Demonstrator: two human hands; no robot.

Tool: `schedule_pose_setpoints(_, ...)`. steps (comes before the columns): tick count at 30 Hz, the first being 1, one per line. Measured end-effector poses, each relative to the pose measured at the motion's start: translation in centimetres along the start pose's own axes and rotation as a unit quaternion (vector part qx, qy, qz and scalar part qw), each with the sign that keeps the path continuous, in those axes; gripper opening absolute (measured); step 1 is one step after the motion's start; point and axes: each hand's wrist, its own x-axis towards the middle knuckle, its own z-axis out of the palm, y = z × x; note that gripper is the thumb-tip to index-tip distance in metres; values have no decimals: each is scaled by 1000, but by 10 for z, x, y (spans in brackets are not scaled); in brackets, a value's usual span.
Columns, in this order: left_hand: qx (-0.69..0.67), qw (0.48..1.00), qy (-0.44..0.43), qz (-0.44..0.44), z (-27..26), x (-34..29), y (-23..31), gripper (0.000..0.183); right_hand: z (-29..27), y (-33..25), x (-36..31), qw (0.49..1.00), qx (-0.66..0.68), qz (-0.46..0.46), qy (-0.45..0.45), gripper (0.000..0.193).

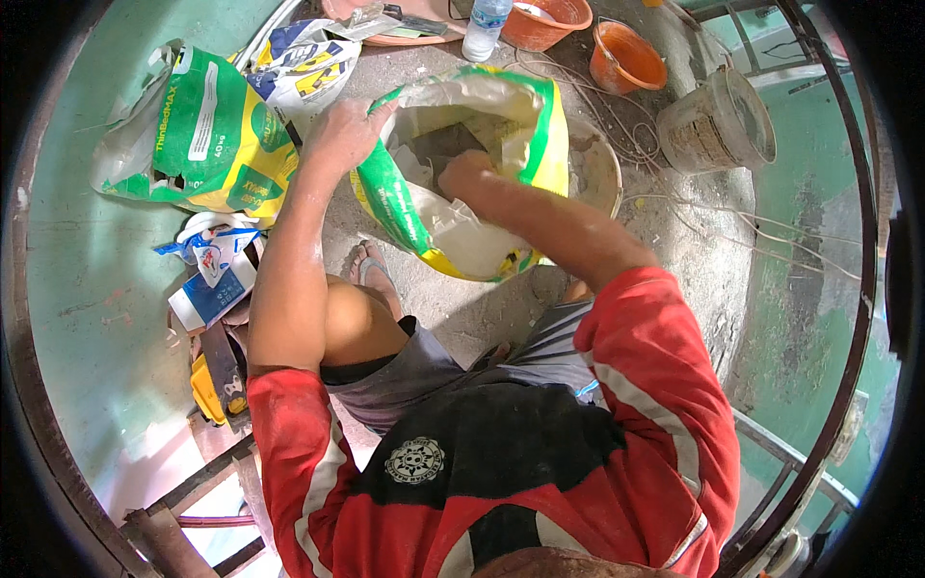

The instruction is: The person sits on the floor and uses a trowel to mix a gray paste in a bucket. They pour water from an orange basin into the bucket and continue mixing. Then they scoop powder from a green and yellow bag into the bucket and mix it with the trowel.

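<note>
An opened green, white and yellow cement bag (395,197) stands before me with its mouth spread wide. My left hand (344,135) is closed on the bag's left rim. My right hand (466,175) reaches inside, its fingers curled like a fist; what they hold is hidden. Just beyond the right hand is a dark grey flat-looking patch (448,142), which could be powder or a tool. Pale grey material shows low in the bag. Behind its right side, a round bucket (595,173) is partly covered.
Another cement bag (217,135) lies at left, near a crumpled white-and-blue bag (303,67). At the back are a water bottle (486,29) and orange tubs (626,60). A dirty pail (718,123) and loose cable (641,144) lie right. A blue-white box (214,292) sits left.
</note>
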Motion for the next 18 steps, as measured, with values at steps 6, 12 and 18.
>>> schedule_pose_setpoints(6, -32, 999, 5, -17, -7, -15, -8, 58, -16, 18, -20, 999, -1, 12, 35, 24)
schedule_pose_setpoints(12, -37, 999, -16, -6, -11, -10, 2, 56, 2, 29, 9, 998, 2, 11, 58, 19)
schedule_pose_setpoints(18, -29, 999, 19, 10, -12, -19, -8, 57, 43, 29, 42, 987, 136, 10, 86, 22)
